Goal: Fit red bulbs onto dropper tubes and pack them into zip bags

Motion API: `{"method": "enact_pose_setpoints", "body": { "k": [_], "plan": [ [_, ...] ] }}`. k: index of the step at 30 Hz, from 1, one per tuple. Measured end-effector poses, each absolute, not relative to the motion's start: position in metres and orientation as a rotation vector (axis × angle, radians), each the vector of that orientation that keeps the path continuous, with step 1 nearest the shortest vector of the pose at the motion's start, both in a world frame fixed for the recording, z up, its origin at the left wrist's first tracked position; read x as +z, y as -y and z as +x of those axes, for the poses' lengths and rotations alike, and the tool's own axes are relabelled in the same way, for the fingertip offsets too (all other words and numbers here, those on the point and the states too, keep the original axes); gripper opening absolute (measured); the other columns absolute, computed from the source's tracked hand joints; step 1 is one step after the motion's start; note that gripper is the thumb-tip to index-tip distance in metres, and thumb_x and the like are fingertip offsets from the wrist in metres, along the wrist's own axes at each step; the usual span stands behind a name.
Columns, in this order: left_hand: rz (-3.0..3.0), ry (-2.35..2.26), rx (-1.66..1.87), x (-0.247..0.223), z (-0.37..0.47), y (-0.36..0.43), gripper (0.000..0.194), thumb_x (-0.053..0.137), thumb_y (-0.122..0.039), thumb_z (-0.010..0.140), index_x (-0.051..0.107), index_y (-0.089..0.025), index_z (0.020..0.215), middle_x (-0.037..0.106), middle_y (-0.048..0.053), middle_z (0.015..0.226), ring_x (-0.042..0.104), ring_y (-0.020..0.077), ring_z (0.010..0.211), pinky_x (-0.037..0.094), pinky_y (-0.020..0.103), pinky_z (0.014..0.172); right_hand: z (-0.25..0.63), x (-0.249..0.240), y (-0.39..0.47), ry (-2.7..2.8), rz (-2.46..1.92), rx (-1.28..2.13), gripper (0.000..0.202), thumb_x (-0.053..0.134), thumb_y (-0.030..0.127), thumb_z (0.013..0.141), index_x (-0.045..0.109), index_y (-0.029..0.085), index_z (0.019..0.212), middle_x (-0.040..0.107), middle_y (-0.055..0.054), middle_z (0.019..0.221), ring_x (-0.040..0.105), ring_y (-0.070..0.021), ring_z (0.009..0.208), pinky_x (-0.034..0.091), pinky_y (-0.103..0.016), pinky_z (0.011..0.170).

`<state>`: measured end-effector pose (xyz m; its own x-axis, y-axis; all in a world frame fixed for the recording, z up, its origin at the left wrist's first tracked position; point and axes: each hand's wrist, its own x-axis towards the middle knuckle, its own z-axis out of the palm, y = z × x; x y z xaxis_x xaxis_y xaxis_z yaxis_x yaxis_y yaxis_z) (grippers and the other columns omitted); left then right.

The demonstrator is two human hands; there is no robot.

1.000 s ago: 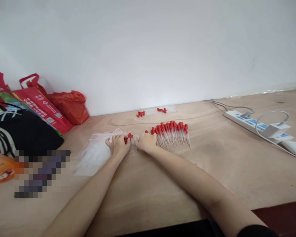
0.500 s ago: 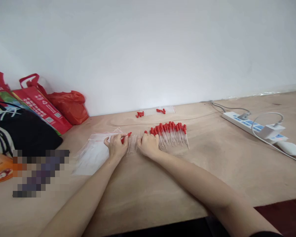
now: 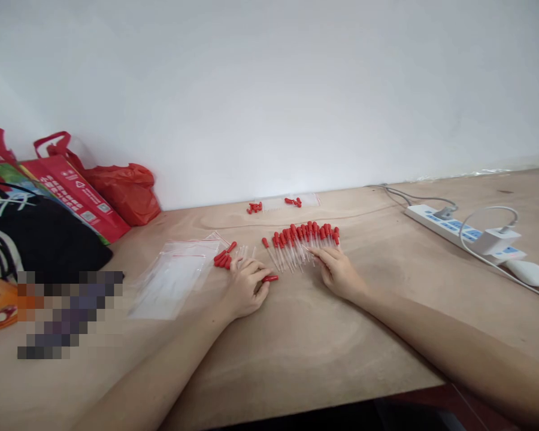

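Observation:
My left hand (image 3: pixel 249 286) pinches a red rubber bulb (image 3: pixel 270 278) between thumb and fingertips, just above the table. Beyond its knuckles lie several loose clear tubes (image 3: pixel 247 251), partly hidden by the hand. Left of those tubes is a small heap of red rubber bulbs (image 3: pixel 222 259). My right hand (image 3: pixel 340 270) is closed, its fingertips together beside the row of red-topped droppers (image 3: pixel 291 239). Whatever its fingers hold blends with the clear dropper stems behind. At the row's left end, one dropper (image 3: pixel 270 251) lies slightly apart.
Clear zip bags (image 3: pixel 175 284) lie left of my left hand. Near the wall is another clear bag (image 3: pixel 276 203) with red bulbs (image 3: pixel 254 208) around it. A power strip (image 3: pixel 462 230) with cables is at right. Shopping bags (image 3: pixel 81 191) and a black bag (image 3: pixel 45 239) stand at left.
My right hand has moved right, away from the loose tubes, uncovering the leftmost dropper. My left hand has come right and nearer me, now with a red bulb in its fingers.

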<state>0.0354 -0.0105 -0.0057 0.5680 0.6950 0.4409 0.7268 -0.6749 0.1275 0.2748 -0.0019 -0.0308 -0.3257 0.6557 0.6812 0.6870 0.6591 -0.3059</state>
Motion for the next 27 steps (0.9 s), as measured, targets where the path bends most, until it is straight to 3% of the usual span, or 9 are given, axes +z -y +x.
{"method": "enact_pose_setpoints", "body": {
  "k": [4, 9, 20, 27],
  "plan": [
    [-2.689, 1.257, -0.753, -0.009, 0.038, 0.008, 0.015, 0.049, -0.029, 0.079, 0.063, -0.025, 0.082, 0.061, 0.001, 0.088, 0.053, 0.0178, 0.088, 0.020, 0.042, 0.089, 0.266, -0.025, 0.006, 2.160, -1.014, 0.009, 0.022, 0.033, 0.015, 0.085, 0.051, 0.017, 0.098, 0.059, -0.007, 0.084, 0.052, -0.0163, 0.073, 0.031, -0.030, 0.069],
    [-2.725, 1.397, -0.806, -0.009, 0.044, 0.011, 0.013, 0.043, -0.026, 0.083, 0.056, -0.021, 0.083, 0.062, 0.000, 0.085, 0.054, 0.0159, 0.085, 0.026, 0.036, 0.081, 0.258, -0.020, 0.013, 2.244, -1.002, 0.039, 0.015, 0.038, 0.022, 0.085, 0.052, 0.016, 0.087, 0.059, -0.004, 0.079, 0.049, -0.0143, 0.069, 0.027, -0.030, 0.070],
    [-2.759, 1.328, -0.883, -0.010, 0.051, 0.012, 0.016, 0.040, -0.025, 0.086, 0.054, -0.024, 0.094, 0.065, -0.002, 0.088, 0.055, 0.0143, 0.085, 0.021, 0.036, 0.085, 0.256, -0.020, 0.014, 2.309, -0.974, -0.018, 0.016, 0.040, 0.021, 0.084, 0.054, 0.016, 0.086, 0.060, -0.003, 0.075, 0.049, -0.0123, 0.066, 0.023, -0.030, 0.070],
    [-2.764, 1.268, -0.932, -0.011, 0.052, 0.015, 0.017, 0.042, -0.027, 0.084, 0.058, -0.022, 0.082, 0.065, -0.003, 0.076, 0.057, 0.0136, 0.078, 0.021, 0.037, 0.087, 0.256, -0.020, 0.013, 2.355, -0.898, 0.033, 0.018, 0.040, 0.020, 0.085, 0.057, 0.017, 0.087, 0.060, -0.002, 0.075, 0.050, -0.0119, 0.067, 0.022, -0.030, 0.070]
  ]
}}
